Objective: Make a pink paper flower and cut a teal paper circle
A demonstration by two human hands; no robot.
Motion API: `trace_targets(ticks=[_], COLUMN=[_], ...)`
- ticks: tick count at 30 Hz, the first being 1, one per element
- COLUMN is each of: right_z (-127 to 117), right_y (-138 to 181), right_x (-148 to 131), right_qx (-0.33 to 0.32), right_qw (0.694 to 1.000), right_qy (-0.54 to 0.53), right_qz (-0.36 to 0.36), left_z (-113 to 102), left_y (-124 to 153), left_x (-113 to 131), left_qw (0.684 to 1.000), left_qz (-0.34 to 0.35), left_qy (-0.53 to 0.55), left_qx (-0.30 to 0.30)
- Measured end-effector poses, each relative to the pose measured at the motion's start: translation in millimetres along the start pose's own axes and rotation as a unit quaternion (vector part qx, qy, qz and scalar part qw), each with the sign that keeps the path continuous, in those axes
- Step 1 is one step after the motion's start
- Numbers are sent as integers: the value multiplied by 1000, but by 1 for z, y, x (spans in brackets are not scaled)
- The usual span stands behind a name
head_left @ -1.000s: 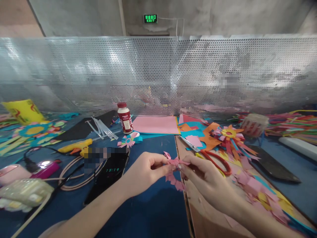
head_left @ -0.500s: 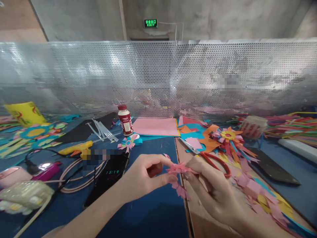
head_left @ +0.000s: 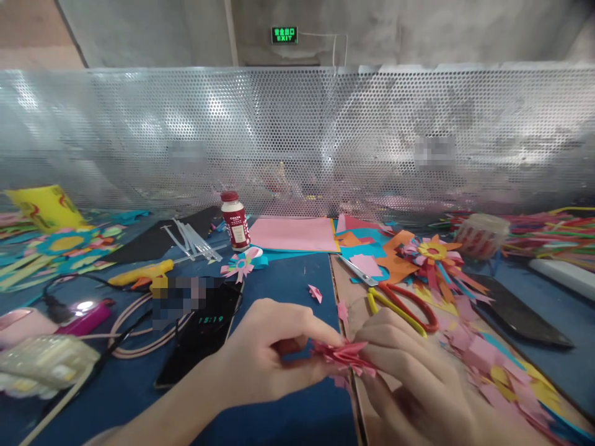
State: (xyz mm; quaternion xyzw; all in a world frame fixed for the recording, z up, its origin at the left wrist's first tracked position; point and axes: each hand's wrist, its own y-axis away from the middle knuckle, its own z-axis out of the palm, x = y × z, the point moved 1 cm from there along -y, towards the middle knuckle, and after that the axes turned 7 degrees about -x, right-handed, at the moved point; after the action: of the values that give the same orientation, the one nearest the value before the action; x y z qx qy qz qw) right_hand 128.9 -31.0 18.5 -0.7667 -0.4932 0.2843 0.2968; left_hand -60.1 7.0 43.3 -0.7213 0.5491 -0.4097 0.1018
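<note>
Both of my hands are together over the seam between the blue tabletop (head_left: pixel 274 396) and a tan board (head_left: pixel 372 427). They pinch one small pink paper flower (head_left: pixel 344 354) with folded, pointed petals. My left hand (head_left: pixel 274 353) grips its left side between thumb and forefinger. At its right side, my right hand (head_left: pixel 413 371) has its fingertips closed on the petals, some fingers hidden. Small pink paper pieces lie near the hands, one pink scrap (head_left: pixel 315 293) on the blue surface. Just beyond my right hand lie red-handled scissors (head_left: pixel 413 303) and a curved yellow handle (head_left: pixel 395 313).
Left lie a phone (head_left: pixel 199 334), coiled cable (head_left: pixel 123 322), a yellow glue gun (head_left: pixel 142 274) and clear glue sticks (head_left: pixel 193 241). A red-capped bottle (head_left: pixel 235 223) stands by pink paper sheets (head_left: pixel 292 234). Right are a paper flower (head_left: pixel 432 253), paper scraps (head_left: pixel 483 353) and a dark phone-like slab (head_left: pixel 515 310).
Both hands and the pink flower have moved slightly down and right. The petals look pressed closer together. A pink scrap and the yellow handle now show, uncovered by the hands.
</note>
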Motion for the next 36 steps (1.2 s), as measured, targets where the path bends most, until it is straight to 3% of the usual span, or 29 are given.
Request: trace_targets(ticks=[10, 16, 26, 30, 36], right_z=[-2, 0, 0, -2, 1], right_y=[-4, 0, -1, -5, -9], right_x=[-1, -2, -1, -3, -2], right_qx=[12, -7, -20, -42, -33], right_qw=[997, 997, 997, 997, 993], right_qy=[66, 73, 67, 59, 41], right_qz=[-35, -22, -30, -12, 104], left_z=[1, 0, -4, -1, 3], left_y=[0, 3, -3, -3, -2], left_x=[1, 4, 8, 5, -7], left_qw=[999, 999, 998, 992, 953], left_qz=[49, 9, -38, -102, -266], left_qy=[2, -7, 9, 62, 138], left_qx=[-10, -52, -52, -50, -53])
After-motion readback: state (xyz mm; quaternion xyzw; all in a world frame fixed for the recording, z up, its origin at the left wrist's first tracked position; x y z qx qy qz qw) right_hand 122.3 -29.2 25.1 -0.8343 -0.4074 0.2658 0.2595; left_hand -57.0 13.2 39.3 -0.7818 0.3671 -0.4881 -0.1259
